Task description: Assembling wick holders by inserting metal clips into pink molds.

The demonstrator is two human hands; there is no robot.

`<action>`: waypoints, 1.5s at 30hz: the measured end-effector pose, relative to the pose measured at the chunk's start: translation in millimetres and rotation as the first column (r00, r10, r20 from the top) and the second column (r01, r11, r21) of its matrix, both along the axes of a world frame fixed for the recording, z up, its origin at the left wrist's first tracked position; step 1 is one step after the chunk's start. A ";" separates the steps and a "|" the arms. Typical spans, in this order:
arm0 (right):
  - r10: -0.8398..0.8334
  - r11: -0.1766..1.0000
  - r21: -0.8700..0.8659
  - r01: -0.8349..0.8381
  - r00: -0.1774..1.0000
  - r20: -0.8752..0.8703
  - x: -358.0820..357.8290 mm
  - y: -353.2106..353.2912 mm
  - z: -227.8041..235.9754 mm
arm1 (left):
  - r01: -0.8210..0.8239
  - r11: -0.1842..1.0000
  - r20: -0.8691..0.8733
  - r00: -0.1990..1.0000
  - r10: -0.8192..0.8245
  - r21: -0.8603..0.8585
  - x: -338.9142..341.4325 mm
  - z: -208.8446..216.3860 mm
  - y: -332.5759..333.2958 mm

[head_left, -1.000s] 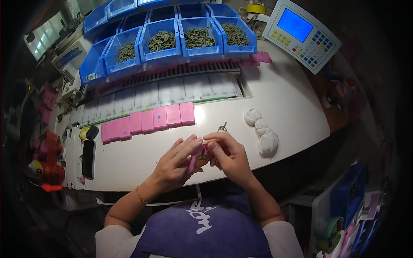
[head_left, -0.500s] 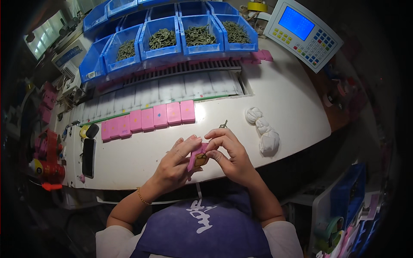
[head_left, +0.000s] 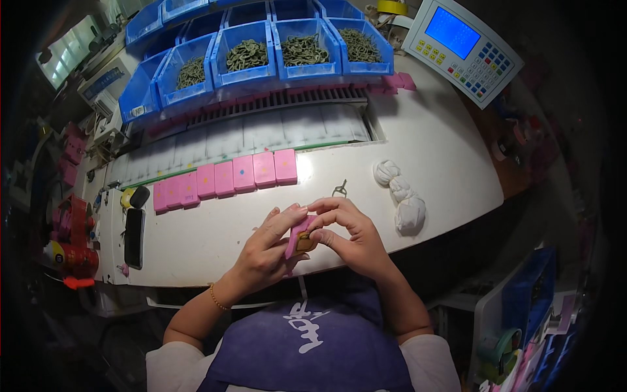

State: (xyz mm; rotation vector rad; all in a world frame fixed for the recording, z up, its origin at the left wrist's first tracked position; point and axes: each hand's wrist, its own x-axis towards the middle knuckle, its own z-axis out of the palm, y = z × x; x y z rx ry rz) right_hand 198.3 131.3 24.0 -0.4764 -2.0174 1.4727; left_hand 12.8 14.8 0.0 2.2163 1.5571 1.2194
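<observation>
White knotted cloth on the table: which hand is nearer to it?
Right. The right hand sits just left of the white knotted cloth; the left hand lies farther left, beyond it.

I'm counting seven pink blocks (head_left: 225,179) lying in a row on the white table (head_left: 444,150), and an eighth pink block (head_left: 299,236) sitting between two hands. I'm seeing three blue bins (head_left: 302,49) showing dark parts up front, plus one knotted white cloth (head_left: 401,196).
</observation>
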 end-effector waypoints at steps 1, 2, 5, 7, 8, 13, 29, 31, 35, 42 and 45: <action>0.000 1.000 0.000 0.000 1.000 0.000 -0.1 -0.4 -1.4 | 0.000 1.000 0.000 1.000 0.000 0.000 -0.3 0.0 -0.1; 0.010 0.998 -0.067 -0.011 1.000 -0.015 -0.2 -1.6 -2.9 | -0.006 1.000 -0.001 1.000 0.006 -0.012 -0.9 0.2 -0.3; 0.021 0.990 -0.140 -0.026 0.999 -0.039 0.0 -2.9 -4.5 | -0.021 1.000 -0.004 1.000 0.021 -0.015 -0.3 3.3 -0.2; 0.023 0.989 -0.146 -0.029 0.999 -0.047 0.3 -2.7 -5.2 | -0.027 1.000 -0.007 1.000 0.027 -0.005 -0.1 5.2 -0.1; 0.038 0.987 -0.156 -0.046 0.998 -0.058 0.6 -2.1 -5.7 | -0.020 1.000 0.025 0.999 0.020 -0.024 -0.3 5.7 -0.2; 0.062 0.980 -0.186 -0.069 0.997 -0.046 2.0 -3.2 -0.4 | -0.018 0.997 0.114 0.993 0.027 -0.077 0.1 7.5 -0.9; -0.043 0.998 0.038 0.042 0.999 0.020 4.0 -14.9 -3.4 | -0.068 0.989 0.135 0.987 0.085 -0.131 4.3 5.9 -3.0; -0.050 0.997 0.054 0.049 0.999 0.020 2.5 -17.1 0.6 | -0.067 0.985 0.150 0.985 0.091 -0.161 4.3 4.4 -3.7; -0.079 0.981 0.181 0.074 0.997 0.021 -1.9 -16.4 8.4 | -0.060 0.987 0.146 0.986 0.081 -0.148 3.5 0.1 -3.2; -0.081 0.991 0.110 0.081 0.997 -0.005 -1.9 -15.0 0.3 | -0.041 0.987 0.156 0.986 0.065 -0.153 4.5 2.5 -2.6; -0.094 0.993 0.073 0.097 0.995 -0.032 -3.2 -16.0 -0.6 | -0.053 0.986 0.151 0.986 0.077 -0.155 4.5 2.9 -3.0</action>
